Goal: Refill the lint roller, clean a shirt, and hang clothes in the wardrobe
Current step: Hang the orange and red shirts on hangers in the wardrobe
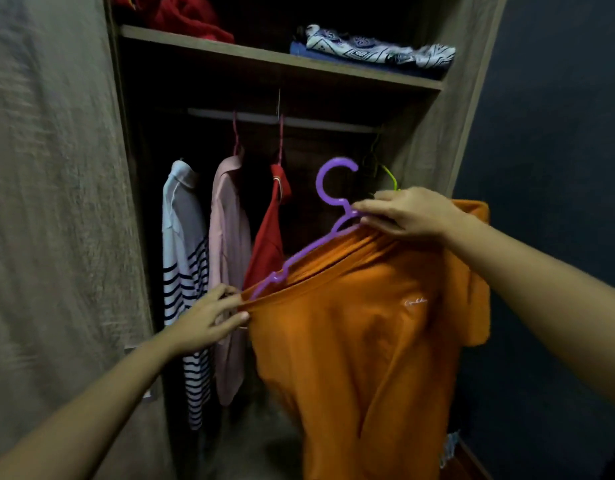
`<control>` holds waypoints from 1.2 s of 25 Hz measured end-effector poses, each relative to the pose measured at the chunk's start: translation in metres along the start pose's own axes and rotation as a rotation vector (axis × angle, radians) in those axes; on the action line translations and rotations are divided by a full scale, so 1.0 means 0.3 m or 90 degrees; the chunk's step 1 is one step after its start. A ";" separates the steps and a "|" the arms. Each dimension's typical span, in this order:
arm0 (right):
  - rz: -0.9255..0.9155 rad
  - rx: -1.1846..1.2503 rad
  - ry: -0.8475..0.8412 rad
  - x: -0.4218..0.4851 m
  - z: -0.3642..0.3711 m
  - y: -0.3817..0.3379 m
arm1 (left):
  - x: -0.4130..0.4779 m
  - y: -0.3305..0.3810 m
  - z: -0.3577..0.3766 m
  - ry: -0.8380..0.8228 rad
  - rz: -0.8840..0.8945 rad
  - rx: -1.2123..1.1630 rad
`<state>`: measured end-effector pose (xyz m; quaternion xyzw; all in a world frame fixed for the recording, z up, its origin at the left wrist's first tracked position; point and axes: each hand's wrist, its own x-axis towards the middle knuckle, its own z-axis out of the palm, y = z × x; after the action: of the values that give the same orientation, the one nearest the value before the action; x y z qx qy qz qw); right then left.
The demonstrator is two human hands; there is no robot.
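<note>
An orange T-shirt [361,341] hangs in front of the open wardrobe, partly on a purple plastic hanger [328,188]. My right hand [406,213] grips the hanger and the shirt's collar just below the hook. My left hand [209,317] pinches the shirt's neckline edge at the hanger's lower left arm, which pokes out of the neck opening. The hanger is tilted, its hook up and below the wardrobe rail [282,120], not touching it.
On the rail hang a striped white shirt [185,271], a pink shirt [228,258] and a red shirt [269,244]; a green hanger [391,176] shows at the right. The shelf [271,57] above holds folded clothes. The wardrobe door [50,202] stands open at left.
</note>
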<state>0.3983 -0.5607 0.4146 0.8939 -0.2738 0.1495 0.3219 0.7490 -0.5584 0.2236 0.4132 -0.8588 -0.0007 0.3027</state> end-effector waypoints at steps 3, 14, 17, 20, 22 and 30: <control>0.044 0.005 -0.029 -0.007 0.074 -0.066 | 0.077 0.056 -0.087 0.020 0.013 -0.004; 0.326 0.503 -0.116 -0.110 0.147 -0.064 | 0.163 0.109 -0.278 0.109 -0.090 -0.116; 0.388 0.624 -0.057 -0.106 0.167 -0.079 | 0.183 0.092 -0.356 -0.005 -0.082 -0.097; 0.428 0.686 -0.046 -0.098 0.174 -0.083 | 0.173 0.079 -0.412 -0.011 -0.105 -0.169; 0.440 0.698 -0.035 -0.098 0.183 -0.075 | 0.162 0.069 -0.418 -0.001 -0.104 -0.186; 0.451 0.646 0.001 -0.088 0.211 -0.020 | 0.179 0.085 -0.369 0.057 -0.147 -0.214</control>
<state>0.3862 -0.5881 0.3527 0.7900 -0.4487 0.3598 -0.2124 0.7630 -0.5523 0.3483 0.4521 -0.7792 -0.1605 0.4034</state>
